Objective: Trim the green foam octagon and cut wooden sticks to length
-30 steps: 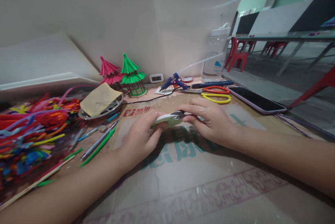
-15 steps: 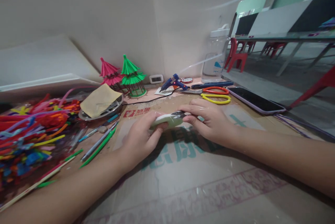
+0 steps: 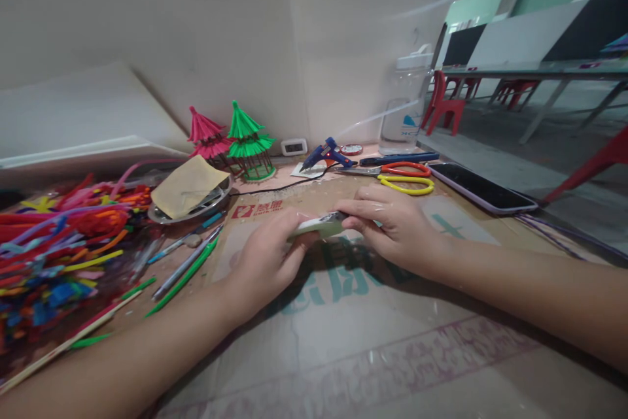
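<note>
Over the cardboard, both hands meet on a flat, pale green and white object (image 3: 330, 226) with a dark end; its exact kind I cannot make out. My left hand (image 3: 275, 246) grips its left side, thumb below and fingers over the top. At the dark end, my right hand (image 3: 390, 223) pinches with thumb and fingers, hiding part of it. Behind the hands lie scissors (image 3: 405, 185) with red and yellow handles and a blue glue gun (image 3: 324, 152) with a small red light. Two little pipe-cleaner pavilions, one green (image 3: 250, 138) and one pink (image 3: 209, 134), stand at the back.
Colourful pipe cleaners (image 3: 63, 249) pile up on the left, beside a metal dish (image 3: 226, 193) topped with yellowish paper (image 3: 189, 187). Pens (image 3: 186, 262) and a wooden stick (image 3: 69, 344) lie nearby. On the right are a phone (image 3: 483, 189) and a water bottle (image 3: 405, 108).
The pale object has turned slightly in my hands, and less of its face shows. Both hands stay almost in place, still gripping it. The view has shifted very slightly.
</note>
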Demonstrator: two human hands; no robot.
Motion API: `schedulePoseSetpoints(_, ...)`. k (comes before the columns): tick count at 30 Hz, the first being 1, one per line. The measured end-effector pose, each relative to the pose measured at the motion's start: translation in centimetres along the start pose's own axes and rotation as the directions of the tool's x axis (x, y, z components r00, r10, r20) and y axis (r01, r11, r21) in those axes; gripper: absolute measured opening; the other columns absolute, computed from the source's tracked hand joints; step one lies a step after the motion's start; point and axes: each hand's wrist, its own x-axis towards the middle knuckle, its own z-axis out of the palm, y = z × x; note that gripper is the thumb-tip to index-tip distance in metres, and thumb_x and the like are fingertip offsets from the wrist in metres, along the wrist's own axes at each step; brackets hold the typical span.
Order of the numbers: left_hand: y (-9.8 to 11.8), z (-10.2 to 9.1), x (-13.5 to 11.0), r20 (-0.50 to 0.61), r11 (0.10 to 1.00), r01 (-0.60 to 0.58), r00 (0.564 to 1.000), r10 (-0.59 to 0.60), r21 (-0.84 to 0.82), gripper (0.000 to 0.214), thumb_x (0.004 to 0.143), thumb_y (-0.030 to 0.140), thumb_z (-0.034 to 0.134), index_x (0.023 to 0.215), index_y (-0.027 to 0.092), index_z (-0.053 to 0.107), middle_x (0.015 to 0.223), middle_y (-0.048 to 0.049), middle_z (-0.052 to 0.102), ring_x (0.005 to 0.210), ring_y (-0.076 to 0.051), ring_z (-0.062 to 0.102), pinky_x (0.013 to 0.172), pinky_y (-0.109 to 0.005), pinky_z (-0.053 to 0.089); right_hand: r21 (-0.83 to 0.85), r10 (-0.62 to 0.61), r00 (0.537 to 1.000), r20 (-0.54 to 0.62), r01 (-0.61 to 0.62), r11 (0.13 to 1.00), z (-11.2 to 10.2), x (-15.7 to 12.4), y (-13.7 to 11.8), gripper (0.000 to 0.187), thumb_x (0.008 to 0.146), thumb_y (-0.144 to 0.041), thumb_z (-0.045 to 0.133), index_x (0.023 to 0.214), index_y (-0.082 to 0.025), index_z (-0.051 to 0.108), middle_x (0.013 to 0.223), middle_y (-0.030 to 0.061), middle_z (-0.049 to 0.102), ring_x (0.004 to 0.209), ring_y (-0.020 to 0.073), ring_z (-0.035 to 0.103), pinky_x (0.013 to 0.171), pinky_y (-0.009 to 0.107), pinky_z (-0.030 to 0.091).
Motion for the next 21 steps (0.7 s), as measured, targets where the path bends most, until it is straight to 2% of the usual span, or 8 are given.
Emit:
schedulePoseSetpoints(5,0.3,-0.2,1.0,0.009,0.973,0.202,0.979,-0.203,-0.113,0.017,0.084,0.019,0.059,0.100,0.018,0.061,0.091,-0.0003,0.069,0.081,-0.016,0.062,0.071,-0.025,0.048,0.051,0.100,0.995,-0.022,-0.099,0.994,0.2,-0.1,0.3,0.025,0.096,-0.029,0.051,0.105,-0.014,0.068,0.080,0.0054,0.063,0.075,0.0173,0.056,0.068,0.030,0.045)
schedulePoseSetpoints(8,-0.1,0.0,1.2,0.031,0.956,0.261,0.965,-0.259,-0.132,0.012,0.084,0.020,0.059,0.095,0.017,0.062,0.086,0.0010,0.068,0.075,-0.015,0.061,0.066,-0.023,0.047,0.079,0.119,0.992,-0.044,-0.115,0.990,0.3,-0.2,0.6,0.025,0.095,-0.029,0.053,0.107,-0.013,0.067,0.086,0.0067,0.065,0.080,0.0180,0.058,0.073,0.031,0.046)
schedulePoseSetpoints(10,-0.4,0.1,1.1,0.021,0.963,0.248,0.969,-0.247,-0.108,0.011,0.085,0.021,0.058,0.094,0.017,0.062,0.085,0.0007,0.067,0.075,-0.015,0.060,0.066,-0.023,0.046,0.077,0.106,0.993,-0.045,-0.102,0.992,0.3,-0.1,0.6,0.025,0.095,-0.029,0.053,0.107,-0.013,0.067,0.086,0.0064,0.065,0.081,0.0181,0.058,0.073,0.031,0.046)
schedulePoseSetpoints(14,-0.8,0.4,0.3,0.021,0.988,0.147,0.989,-0.146,-0.056,0.007,0.087,0.018,0.054,0.093,0.019,0.058,0.084,0.0009,0.064,0.076,-0.015,0.059,0.068,-0.024,0.044,0.043,0.061,0.998,-0.028,-0.060,0.997,0.1,0.0,0.3,0.026,0.096,-0.029,0.052,0.109,-0.013,0.067,0.082,0.0060,0.063,0.077,0.0180,0.056,0.070,0.030,0.044)
schedulePoseSetpoints(21,-1.0,0.5,-0.4,0.047,0.998,0.066,0.997,-0.065,-0.020,0.012,0.087,0.012,0.054,0.096,0.021,0.055,0.082,0.0028,0.061,0.073,-0.013,0.057,0.065,-0.022,0.041,0.014,-0.017,0.999,-0.027,0.017,1.000,-0.1,0.0,-0.4,0.027,0.095,-0.028,0.052,0.109,-0.011,0.067,0.078,0.0060,0.059,0.072,0.0176,0.053,0.065,0.030,0.043)
